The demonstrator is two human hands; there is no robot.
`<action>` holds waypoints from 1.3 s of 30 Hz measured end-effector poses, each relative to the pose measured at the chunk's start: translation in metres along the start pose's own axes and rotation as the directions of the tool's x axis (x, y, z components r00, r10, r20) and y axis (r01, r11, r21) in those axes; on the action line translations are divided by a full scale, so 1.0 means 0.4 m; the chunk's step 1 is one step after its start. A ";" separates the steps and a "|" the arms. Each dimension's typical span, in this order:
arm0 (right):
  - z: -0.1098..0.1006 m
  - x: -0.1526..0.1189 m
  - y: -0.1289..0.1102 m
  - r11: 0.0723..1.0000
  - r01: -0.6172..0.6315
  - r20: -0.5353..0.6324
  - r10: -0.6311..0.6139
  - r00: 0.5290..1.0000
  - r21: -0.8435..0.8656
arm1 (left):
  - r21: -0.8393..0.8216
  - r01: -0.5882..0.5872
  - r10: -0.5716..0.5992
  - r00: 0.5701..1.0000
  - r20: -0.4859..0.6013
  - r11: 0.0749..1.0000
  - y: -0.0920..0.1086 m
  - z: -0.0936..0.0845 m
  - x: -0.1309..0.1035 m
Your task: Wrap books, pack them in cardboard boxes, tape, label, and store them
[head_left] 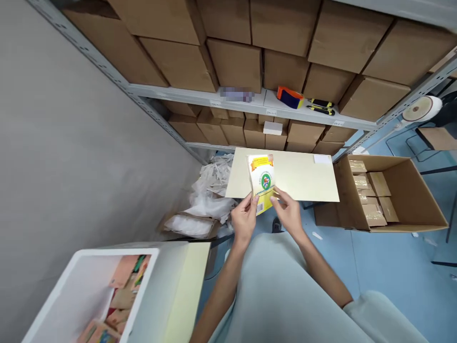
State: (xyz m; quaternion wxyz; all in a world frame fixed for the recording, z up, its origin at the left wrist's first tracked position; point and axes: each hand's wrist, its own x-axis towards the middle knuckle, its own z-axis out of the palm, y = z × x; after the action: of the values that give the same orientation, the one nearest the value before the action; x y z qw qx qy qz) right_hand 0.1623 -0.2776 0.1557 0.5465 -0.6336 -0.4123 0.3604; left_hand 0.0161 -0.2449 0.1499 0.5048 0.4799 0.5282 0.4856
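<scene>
Pale blue-green shirt nearest. Left hand pinching yellow-white packet at lower left edge; right hand at lower right edge, loosely curled, grip unclear. Packet by cream tabletop's near edge. Beyond: cardboard boxes on metal shelving.

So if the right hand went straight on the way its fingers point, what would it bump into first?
Probably the yellow-and-white packet, whose edge the right hand seems to touch, though exact depth is hard to judge.
</scene>
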 end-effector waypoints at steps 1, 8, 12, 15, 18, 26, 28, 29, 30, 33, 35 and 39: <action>-0.013 0.017 0.001 1.000 -0.015 0.011 0.015 1.000 0.009 | 0.056 -0.037 0.037 0.999 0.012 0.998 0.002 0.050 0.014; -0.138 0.195 0.023 0.986 -0.126 -0.043 0.131 0.990 0.106 | 0.202 -0.338 0.237 0.885 0.400 0.919 -0.002 0.264 0.088; -0.203 0.278 0.042 0.932 -0.243 0.050 0.238 0.970 0.269 | 0.164 -0.176 0.118 0.943 0.312 0.971 -0.022 0.253 0.177; -0.220 0.305 0.038 0.883 -0.335 0.144 0.304 0.942 0.328 | 0.029 0.121 -0.123 0.986 0.115 0.992 -0.037 0.211 0.262; -0.215 0.326 0.022 0.881 -0.354 0.177 0.312 0.933 0.313 | -0.185 0.442 -0.360 0.863 0.355 0.877 -0.038 0.182 0.330; -0.169 0.439 -0.006 0.930 -0.290 0.122 0.269 0.956 0.225 | -0.318 0.511 -0.366 0.831 0.419 0.798 0.008 0.199 0.422; -0.145 0.465 -0.003 0.958 -0.215 -0.012 0.222 0.975 0.191 | -0.322 0.490 -0.356 0.847 0.395 0.810 0.017 0.197 0.449; -0.131 0.476 -0.002 0.970 -0.178 -0.077 0.192 0.978 0.164 | -0.327 0.474 -0.347 0.858 0.379 0.817 0.021 0.193 0.463; -0.117 0.486 -0.001 0.980 -0.146 -0.126 0.163 0.979 0.134 | -0.332 0.455 -0.333 0.870 0.363 0.826 0.026 0.188 0.477; -0.078 0.508 -0.003 0.994 -0.089 -0.161 0.098 0.982 0.067 | -0.335 0.409 -0.293 0.891 0.347 0.849 0.037 0.167 0.516; -0.056 0.518 -0.009 0.998 -0.067 -0.126 0.068 0.990 0.013 | -0.327 0.400 -0.282 0.892 0.354 0.856 0.045 0.152 0.537; 0.001 0.517 -0.028 0.975 -0.009 -0.121 -0.019 0.992 -0.222 | -0.312 0.321 -0.226 0.925 0.305 0.894 0.062 0.140 0.552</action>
State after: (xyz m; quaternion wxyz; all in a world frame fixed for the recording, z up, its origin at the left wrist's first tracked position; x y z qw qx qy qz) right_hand 0.2431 -0.0872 0.1655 0.4973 -0.7107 -0.4172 0.2710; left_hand 0.0659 -0.0215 0.1587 0.7122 0.3600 0.4231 0.4293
